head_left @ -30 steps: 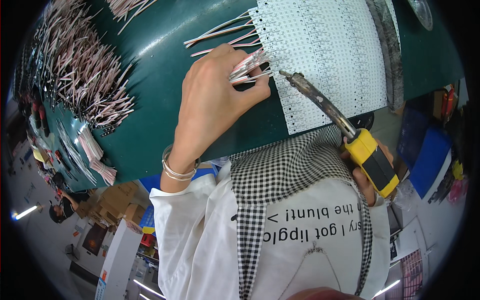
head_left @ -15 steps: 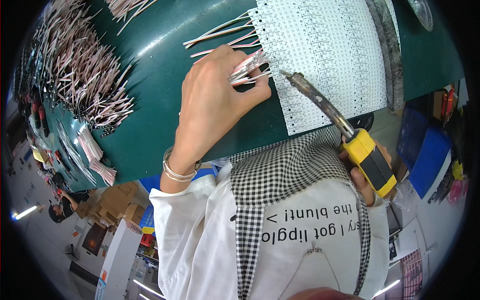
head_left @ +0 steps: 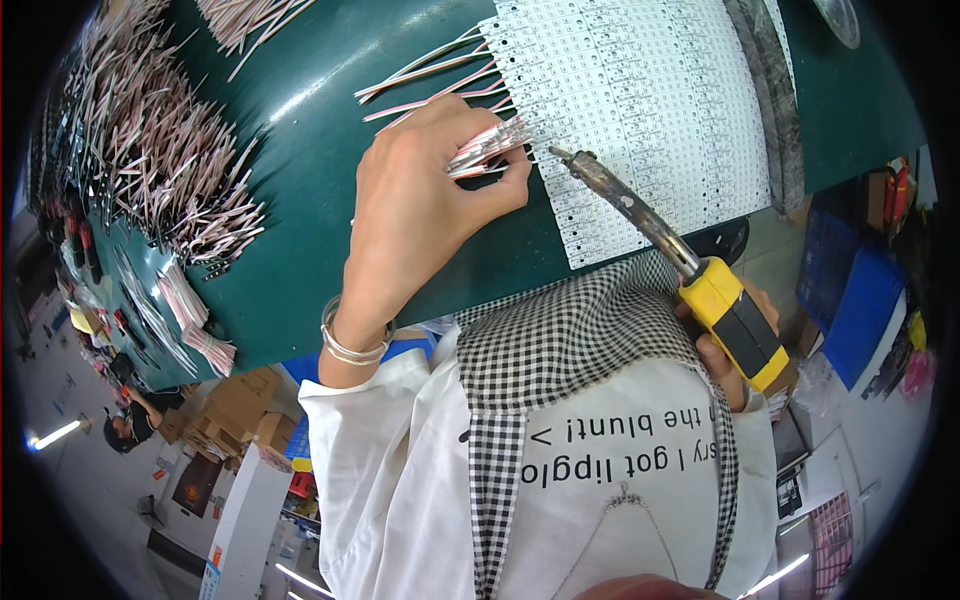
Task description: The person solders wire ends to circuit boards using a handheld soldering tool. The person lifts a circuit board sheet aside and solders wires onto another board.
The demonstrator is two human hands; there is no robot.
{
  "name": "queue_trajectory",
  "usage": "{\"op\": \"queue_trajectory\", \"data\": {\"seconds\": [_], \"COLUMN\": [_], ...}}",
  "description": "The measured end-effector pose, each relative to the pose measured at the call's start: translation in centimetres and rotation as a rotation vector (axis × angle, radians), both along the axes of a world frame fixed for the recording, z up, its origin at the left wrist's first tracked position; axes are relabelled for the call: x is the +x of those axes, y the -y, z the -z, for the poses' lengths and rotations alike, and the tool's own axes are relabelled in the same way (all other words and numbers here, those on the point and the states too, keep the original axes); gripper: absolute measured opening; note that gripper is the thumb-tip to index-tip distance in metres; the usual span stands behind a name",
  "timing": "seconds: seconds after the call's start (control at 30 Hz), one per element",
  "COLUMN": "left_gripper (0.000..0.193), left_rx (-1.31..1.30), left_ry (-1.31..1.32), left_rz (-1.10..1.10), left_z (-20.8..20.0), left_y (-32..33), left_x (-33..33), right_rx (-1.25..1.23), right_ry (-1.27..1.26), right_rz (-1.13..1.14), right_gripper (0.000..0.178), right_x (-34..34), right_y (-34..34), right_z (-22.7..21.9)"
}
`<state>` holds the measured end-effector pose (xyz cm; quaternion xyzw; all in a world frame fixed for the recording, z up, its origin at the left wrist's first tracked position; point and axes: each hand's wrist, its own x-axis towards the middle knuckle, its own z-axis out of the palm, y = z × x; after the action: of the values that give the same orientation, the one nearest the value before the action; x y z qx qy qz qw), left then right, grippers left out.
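My left hand rests on the green mat and pinches a small bundle of pink and white wires against the left edge of a white sheet of circuit strips. My right hand, mostly hidden, grips the yellow handle of a soldering iron. Its dark tip points up-left and sits just right of the wire ends at the sheet's edge. Several wires joined to the sheet fan out to the left above my hand.
A large heap of loose pink and white wires covers the mat's left side, with small tied bundles near the edge. A dark strip lies along the sheet's right side. Blue crates stand at right. Another person sits at lower left.
The soldering iron tip has edged slightly toward the wire ends. My left hand keeps its pinch on the wires in the same place.
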<state>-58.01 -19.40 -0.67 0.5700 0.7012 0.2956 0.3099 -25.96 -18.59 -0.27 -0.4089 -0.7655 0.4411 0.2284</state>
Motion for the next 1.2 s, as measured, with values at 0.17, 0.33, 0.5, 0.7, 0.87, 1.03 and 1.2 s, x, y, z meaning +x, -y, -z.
{"op": "queue_trajectory", "data": {"seconds": [0.17,0.33,0.5,0.7,0.87,1.03,1.2], "left_gripper": [0.012,0.012,0.012,0.012,0.013,0.014,0.020], "left_rx": [-0.010,-0.018,-0.016,0.009,-0.038,-0.072,-0.072], "left_ry": [-0.002,-0.015,-0.019,-0.023,0.030,0.142,-0.062], "left_rz": [-0.017,-0.016,-0.003,-0.012,0.048,0.109,-0.018], "left_z": [0.0,0.0,0.0,-1.2,-3.3,-4.4,-5.7], "left_y": [-0.2,-0.4,-0.9,-0.5,0.4,2.4,4.4], "left_x": [0.6,0.7,0.6,1.1,0.5,-1.3,-4.6], "right_rx": [0.091,0.104,0.197,0.074,0.058,-0.107,0.084], "right_ry": [-0.030,-0.052,-0.039,-0.027,-0.088,-0.074,0.083], "right_rz": [-0.093,-0.080,-0.090,-0.069,0.094,0.256,0.307], "right_gripper": [0.050,0.050,0.047,0.045,0.043,0.044,0.045], "right_x": [-0.2,-0.6,-0.9,1.3,2.1,3.2,2.6], "right_y": [-0.8,-0.9,-1.5,-0.6,1.3,2.6,4.0], "right_z": [0.4,0.5,0.3,-0.7,-1.7,-4.7,-7.3]}}
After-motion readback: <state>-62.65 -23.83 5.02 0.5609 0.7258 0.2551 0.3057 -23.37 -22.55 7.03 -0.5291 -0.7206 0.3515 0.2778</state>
